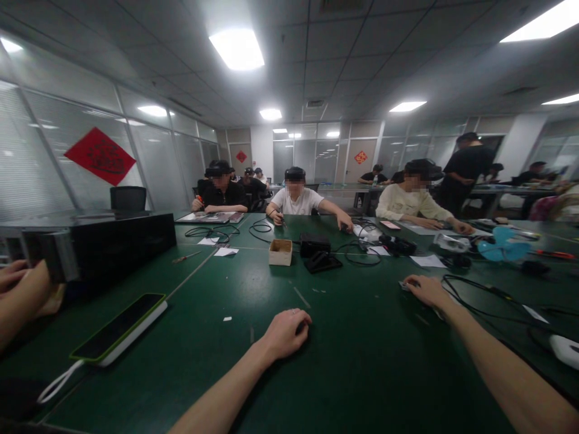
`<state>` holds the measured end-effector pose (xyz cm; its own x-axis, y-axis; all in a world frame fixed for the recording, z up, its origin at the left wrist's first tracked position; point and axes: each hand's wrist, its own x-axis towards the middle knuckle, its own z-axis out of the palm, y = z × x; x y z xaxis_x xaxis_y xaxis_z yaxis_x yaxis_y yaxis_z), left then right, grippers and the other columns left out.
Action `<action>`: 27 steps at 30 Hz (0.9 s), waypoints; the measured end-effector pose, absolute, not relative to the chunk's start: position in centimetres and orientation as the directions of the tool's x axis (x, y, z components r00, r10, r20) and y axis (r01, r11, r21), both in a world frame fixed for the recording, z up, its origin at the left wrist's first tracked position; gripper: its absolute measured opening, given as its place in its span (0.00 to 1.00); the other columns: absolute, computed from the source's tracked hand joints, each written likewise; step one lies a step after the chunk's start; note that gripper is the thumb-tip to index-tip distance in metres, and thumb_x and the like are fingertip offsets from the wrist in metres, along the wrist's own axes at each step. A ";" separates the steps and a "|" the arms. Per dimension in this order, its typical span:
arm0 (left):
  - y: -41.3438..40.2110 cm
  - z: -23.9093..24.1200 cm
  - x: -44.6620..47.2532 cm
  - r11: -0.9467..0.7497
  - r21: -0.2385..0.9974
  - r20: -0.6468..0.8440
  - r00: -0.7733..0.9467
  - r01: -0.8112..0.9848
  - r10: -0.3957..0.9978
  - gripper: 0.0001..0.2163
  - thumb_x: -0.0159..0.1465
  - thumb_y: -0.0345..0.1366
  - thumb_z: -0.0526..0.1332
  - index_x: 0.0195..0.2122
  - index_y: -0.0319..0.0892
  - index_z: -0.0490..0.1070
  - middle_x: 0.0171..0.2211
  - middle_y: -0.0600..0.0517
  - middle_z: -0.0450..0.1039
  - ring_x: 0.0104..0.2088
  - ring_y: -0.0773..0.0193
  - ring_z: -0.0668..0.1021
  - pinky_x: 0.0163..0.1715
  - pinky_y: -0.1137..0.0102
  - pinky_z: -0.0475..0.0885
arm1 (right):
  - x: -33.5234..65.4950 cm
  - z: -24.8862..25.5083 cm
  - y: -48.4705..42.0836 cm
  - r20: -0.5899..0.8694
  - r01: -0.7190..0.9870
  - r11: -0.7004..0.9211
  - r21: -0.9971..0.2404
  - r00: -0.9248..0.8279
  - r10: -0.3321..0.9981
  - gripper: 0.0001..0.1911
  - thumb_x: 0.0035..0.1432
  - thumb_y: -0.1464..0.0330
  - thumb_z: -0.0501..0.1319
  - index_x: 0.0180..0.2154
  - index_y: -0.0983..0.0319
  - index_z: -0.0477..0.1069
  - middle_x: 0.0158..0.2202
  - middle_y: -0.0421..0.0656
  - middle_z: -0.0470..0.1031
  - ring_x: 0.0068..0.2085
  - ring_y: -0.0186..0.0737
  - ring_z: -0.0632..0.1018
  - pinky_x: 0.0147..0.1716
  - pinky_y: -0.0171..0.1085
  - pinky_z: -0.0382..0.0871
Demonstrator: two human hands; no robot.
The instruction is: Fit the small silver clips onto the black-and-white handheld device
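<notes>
My left hand [286, 333] rests on the green table [353, 374] near the middle, its fingers curled in. A dark spot shows between thumb and fingers; whether it is a small object or shadow I cannot make out. Farther off to the right, my right hand [425, 290] lies low on the tabletop with bent fingers. Under its fingertips sticks out a small grey piece [403, 286], too small to name. Black cables [474, 286] run close beside my right wrist.
On the left lie a phone [120, 325] on a white power bank and a large black case [122, 247], with another person's hands [27, 283] at it. Ahead stand a small cardboard box [280, 252] and a black stand [322, 261]. A blue fan [503, 246] is at right. Co-workers sit opposite.
</notes>
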<state>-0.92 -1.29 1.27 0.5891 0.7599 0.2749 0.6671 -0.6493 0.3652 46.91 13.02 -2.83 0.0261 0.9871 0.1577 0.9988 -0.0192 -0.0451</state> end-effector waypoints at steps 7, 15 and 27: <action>-1.4 1.3 -0.9 -0.650 0.359 0.271 0.592 0.670 0.760 0.07 0.62 0.29 0.53 0.40 0.41 0.68 0.36 0.51 0.72 0.37 0.64 0.74 0.38 0.71 0.68 | 47.2 -3.1 13.5 0.147 1.000 -0.003 0.000 0.003 0.989 0.20 0.60 0.63 0.45 0.43 0.60 0.72 0.45 0.48 0.75 0.47 0.48 0.73 0.47 0.46 0.58; -0.9 0.5 -0.8 -0.665 0.354 0.304 0.592 0.657 0.747 0.08 0.61 0.28 0.53 0.40 0.41 0.68 0.35 0.52 0.71 0.36 0.65 0.73 0.37 0.72 0.68 | 47.1 -3.3 13.7 0.160 1.000 -0.011 -0.022 0.014 0.987 0.19 0.60 0.62 0.46 0.44 0.61 0.70 0.43 0.48 0.76 0.46 0.48 0.74 0.47 0.45 0.58; -1.0 0.9 -0.9 -0.661 0.354 0.285 0.597 0.662 0.750 0.08 0.62 0.29 0.53 0.40 0.41 0.68 0.35 0.52 0.71 0.36 0.65 0.73 0.37 0.72 0.67 | 46.3 -2.3 12.8 0.110 1.000 -0.014 -0.009 0.015 0.994 0.19 0.59 0.61 0.47 0.42 0.60 0.72 0.43 0.48 0.75 0.45 0.48 0.73 0.47 0.45 0.57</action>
<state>-0.88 -1.04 0.88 0.5967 0.7503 0.2846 0.6620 -0.6607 0.3539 46.32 12.83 -2.32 0.0148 0.9938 0.1104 0.9999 -0.0139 -0.0087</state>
